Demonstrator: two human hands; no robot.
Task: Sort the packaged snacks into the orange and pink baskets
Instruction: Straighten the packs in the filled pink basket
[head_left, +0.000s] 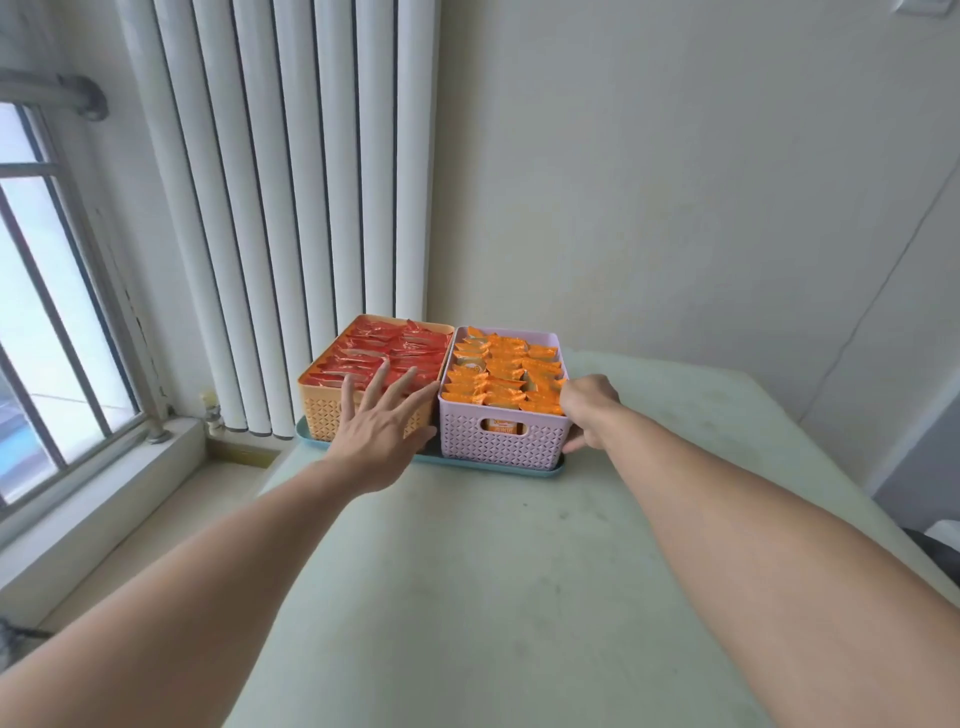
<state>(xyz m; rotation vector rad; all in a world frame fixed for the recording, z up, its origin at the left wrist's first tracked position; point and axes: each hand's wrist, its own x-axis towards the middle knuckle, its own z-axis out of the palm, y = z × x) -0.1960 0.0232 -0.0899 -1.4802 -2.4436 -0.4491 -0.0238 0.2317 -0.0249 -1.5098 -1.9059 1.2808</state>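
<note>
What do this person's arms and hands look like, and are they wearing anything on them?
Both forearms are bare as far as the picture shows: no sleeves come into view. The left hand and the right hand have no gloves. No watch, bracelet or ring is visible on either, though the right hand's fingers are partly hidden behind the pink basket.

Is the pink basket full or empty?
Full. The pink basket holds rows of orange snack packets reaching about up to its rim, and one more shows through its handle hole.
</note>
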